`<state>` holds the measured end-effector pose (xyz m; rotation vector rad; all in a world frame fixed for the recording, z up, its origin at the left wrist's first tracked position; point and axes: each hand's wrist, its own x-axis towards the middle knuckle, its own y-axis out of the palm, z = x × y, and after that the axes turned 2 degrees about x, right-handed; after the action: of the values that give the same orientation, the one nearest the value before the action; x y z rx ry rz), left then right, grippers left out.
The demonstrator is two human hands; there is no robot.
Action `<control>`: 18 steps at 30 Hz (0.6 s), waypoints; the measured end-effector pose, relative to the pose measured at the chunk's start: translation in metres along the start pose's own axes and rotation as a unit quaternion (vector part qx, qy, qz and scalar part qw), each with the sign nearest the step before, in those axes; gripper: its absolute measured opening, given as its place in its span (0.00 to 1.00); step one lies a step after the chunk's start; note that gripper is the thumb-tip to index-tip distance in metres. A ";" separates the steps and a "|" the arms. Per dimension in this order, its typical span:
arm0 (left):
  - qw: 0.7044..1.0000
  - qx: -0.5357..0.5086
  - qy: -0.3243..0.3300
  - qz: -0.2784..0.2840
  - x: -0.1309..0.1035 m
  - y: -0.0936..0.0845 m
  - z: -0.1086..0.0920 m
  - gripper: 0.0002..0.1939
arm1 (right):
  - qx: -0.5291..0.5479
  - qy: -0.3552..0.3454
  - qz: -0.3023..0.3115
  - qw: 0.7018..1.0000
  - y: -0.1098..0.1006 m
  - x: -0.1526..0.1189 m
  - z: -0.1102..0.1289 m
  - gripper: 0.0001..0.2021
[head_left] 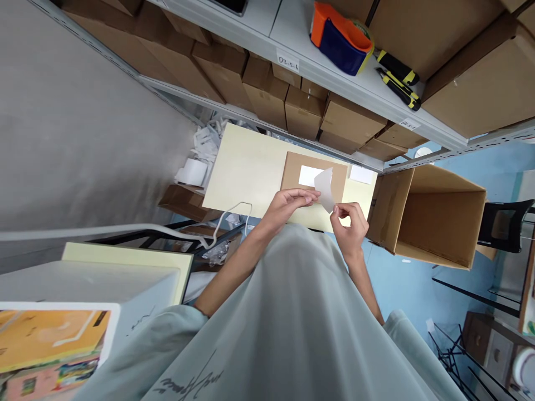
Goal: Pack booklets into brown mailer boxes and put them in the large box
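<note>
A thin white paper piece (pixel 325 188) hangs between my hands, slightly curled. My right hand (pixel 350 220) pinches its lower corner between thumb and forefinger. Beside its left edge is my left hand (pixel 293 201), fingers pressed together and touching or nearly touching the paper; whether they grip it cannot be made out. Behind the paper lies a flat brown cardboard box (pixel 292 169) with a white label (pixel 308 176) on top. Both rest on a pale yellow table (pixel 246 167). Another white paper (pixel 361 174) lies at the table's right end.
A shelf (pixel 292 33) above the table holds a tape dispenser (pixel 343 42) and cutters (pixel 399 83), with cardboard boxes below. An open carton (pixel 438 223) stands right. A white cable (pixel 228 211) crosses the table's left front edge. Crumpled paper (pixel 207 145) lies left.
</note>
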<state>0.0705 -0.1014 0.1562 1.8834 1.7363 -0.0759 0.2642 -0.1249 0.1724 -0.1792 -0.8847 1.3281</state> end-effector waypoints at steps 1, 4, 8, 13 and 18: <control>1.000 0.001 0.002 0.000 0.000 0.000 0.000 0.12 | 0.000 -0.001 0.000 1.000 0.000 0.000 0.000 0.07; 1.000 0.005 0.003 0.003 0.002 0.000 0.000 0.10 | -0.006 0.005 0.002 1.000 0.000 0.000 -0.001 0.07; 1.000 0.007 0.005 0.005 0.003 0.000 0.001 0.08 | -0.002 0.006 -0.001 1.000 0.000 0.000 -0.002 0.07; 1.000 0.007 -0.002 0.009 0.003 0.000 0.002 0.07 | -0.007 0.012 0.003 1.000 -0.001 0.000 -0.002 0.07; 1.000 0.024 0.009 0.012 0.003 0.001 0.003 0.08 | -0.009 -0.008 -0.007 1.000 -0.001 -0.001 -0.002 0.07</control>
<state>0.0732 -0.1004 0.1526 1.9446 1.7369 -0.0930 0.2664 -0.1255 0.1716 -0.1749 -0.9103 1.3106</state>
